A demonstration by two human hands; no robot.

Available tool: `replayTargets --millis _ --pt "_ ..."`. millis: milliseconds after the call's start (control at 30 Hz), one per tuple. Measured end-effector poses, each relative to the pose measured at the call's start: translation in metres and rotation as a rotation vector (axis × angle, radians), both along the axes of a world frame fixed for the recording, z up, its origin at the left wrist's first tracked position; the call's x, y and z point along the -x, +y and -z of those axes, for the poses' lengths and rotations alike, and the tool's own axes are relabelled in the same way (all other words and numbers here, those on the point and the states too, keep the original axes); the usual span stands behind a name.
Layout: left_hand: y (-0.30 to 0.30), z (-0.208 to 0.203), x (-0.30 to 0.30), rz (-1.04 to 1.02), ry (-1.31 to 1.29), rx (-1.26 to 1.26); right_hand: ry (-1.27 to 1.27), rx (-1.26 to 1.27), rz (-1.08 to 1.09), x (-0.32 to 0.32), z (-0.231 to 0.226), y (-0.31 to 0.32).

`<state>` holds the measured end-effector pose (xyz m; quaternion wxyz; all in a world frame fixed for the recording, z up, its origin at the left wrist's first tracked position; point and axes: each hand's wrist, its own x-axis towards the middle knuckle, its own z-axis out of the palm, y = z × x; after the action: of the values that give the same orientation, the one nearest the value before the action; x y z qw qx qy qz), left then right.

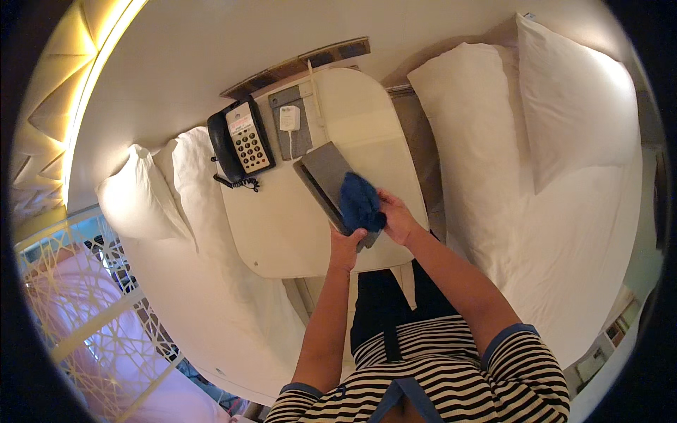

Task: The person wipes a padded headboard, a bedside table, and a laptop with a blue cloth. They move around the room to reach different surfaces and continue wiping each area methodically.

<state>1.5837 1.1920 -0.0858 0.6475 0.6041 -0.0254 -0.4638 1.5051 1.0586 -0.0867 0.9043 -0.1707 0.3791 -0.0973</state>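
Note:
A long grey box [326, 165] is held tilted above the white bedside table [360, 106], with a dark strip along its left side. My left hand [344, 248] grips its near end, thumb on top. A crumpled dark blue cloth [358, 197] lies against the upper face of the box. My right hand [396, 217] is closed on the cloth's right side, pressing it to the box. The cloth hides part of the box and some of my fingertips.
A black corded telephone [243, 141] stands at the table's left. Beside it are a grey pad [300, 137] and a white charger [289, 118] with a cable. White-covered beds with pillows [575, 99] flank the table. A white lattice screen [106, 317] stands far left.

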Motion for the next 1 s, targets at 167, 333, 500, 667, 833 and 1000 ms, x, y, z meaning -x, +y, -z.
replayTargets --millis 167,333,500,667,833,1000 --pt "-0.005 -0.003 0.004 -0.093 -0.077 -0.088 0.285 0.861 -0.028 0.004 0.000 0.000" --pt "0.004 0.008 -0.002 -0.112 0.087 0.011 0.017 1.482 -0.205 -0.009 -0.012 0.031" --pt "0.004 -0.007 -0.008 -0.137 0.105 0.055 -0.004 1.584 -0.210 -0.069 -0.003 0.011" --pt "-0.002 -0.015 -0.009 -0.164 0.210 0.030 0.150 1.481 -0.132 -0.123 0.027 -0.024" --pt "-0.007 -0.016 -0.006 -0.198 0.192 0.059 0.172 1.555 -0.225 -0.100 0.024 -0.001" --pt "0.033 0.030 -0.008 -0.074 0.093 0.015 0.033 1.592 -0.272 -0.064 -0.023 0.032"
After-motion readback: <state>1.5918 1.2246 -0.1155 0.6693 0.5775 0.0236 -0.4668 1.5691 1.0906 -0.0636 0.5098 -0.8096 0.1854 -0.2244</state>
